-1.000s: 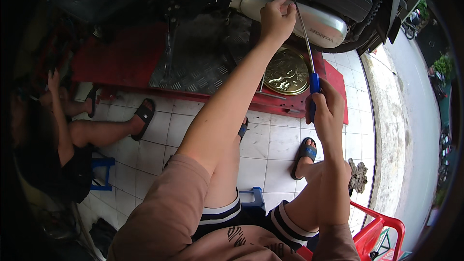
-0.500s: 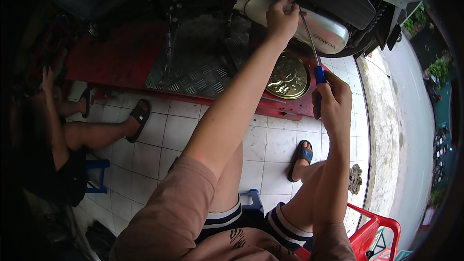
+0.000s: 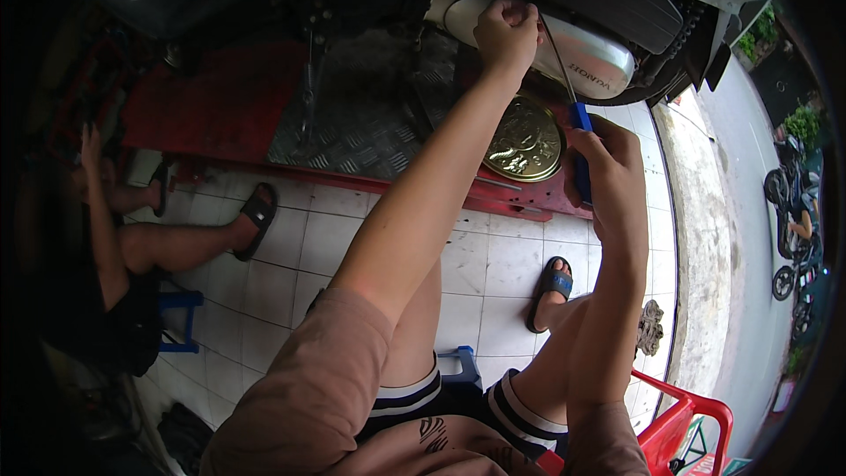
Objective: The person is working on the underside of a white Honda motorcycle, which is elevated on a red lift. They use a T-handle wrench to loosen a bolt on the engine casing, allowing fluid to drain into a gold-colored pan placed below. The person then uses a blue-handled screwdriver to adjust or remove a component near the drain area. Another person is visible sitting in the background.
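Right hand closed around the blue handle of a long screwdriver, shaft angled up and to the left toward the far underside of the motorcycle. Left hand curled shut at the far end of the shaft, pinching the tip against the silver engine cover; exact grip between the fingers not clear. Just near of the cover, a round brass-coloured tin lid lying on the red lift platform, beside its checker-plate panel. Further left, another person's sandalled foot on the white tiled floor. Red plastic stool at near right.
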`<action>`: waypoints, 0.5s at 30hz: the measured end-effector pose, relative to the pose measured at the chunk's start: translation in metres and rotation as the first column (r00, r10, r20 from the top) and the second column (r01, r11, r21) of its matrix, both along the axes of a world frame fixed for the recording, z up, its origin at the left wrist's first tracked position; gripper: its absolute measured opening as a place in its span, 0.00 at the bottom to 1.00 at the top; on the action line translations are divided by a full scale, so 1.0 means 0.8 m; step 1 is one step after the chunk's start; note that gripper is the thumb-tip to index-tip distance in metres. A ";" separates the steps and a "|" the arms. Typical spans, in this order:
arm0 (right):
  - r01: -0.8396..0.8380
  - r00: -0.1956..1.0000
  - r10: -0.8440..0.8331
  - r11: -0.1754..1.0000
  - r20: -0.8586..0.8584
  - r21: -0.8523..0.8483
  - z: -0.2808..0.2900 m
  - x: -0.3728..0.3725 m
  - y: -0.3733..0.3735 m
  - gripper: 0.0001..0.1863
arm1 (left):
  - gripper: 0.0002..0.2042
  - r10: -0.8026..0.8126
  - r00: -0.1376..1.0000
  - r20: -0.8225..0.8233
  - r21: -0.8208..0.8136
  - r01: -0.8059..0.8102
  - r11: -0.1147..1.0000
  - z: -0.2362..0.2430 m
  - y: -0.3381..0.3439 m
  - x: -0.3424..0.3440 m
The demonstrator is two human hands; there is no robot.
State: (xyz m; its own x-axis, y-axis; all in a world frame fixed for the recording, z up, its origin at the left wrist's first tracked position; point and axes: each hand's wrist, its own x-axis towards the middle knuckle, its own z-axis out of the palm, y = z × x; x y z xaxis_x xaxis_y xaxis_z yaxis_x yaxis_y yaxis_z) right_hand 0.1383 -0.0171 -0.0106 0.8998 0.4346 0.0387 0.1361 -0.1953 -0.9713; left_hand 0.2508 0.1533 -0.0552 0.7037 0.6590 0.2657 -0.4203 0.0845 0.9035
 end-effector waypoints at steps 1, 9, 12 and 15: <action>-0.025 0.994 0.040 0.990 -0.105 0.137 -0.003 -0.002 0.003 0.16 | 0.08 -0.148 0.989 0.003 -0.107 0.147 0.983 0.001 0.002 -0.012; 0.277 0.679 0.567 0.391 -0.467 0.878 -0.026 -0.022 0.025 0.08 | 0.14 -0.918 0.391 0.066 -0.234 0.900 0.367 0.003 0.014 -0.108; 0.296 0.650 0.608 0.351 -0.456 0.889 -0.027 -0.024 0.033 0.09 | 0.12 -0.931 0.334 0.146 -0.228 0.927 0.297 0.000 0.018 -0.117; 0.217 0.686 0.511 0.536 -0.518 0.816 -0.022 -0.025 0.035 0.11 | 0.10 -0.902 0.387 0.190 -0.265 0.905 0.332 -0.010 0.022 -0.111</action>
State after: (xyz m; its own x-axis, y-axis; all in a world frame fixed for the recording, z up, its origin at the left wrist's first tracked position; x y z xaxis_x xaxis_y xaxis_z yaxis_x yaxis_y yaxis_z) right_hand 0.1181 0.0106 -0.0279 0.7381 0.6670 -0.1015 -0.6238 0.6174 -0.4793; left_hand 0.1616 0.1709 -0.0634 0.9155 -0.3430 0.2102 0.0729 0.6553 0.7519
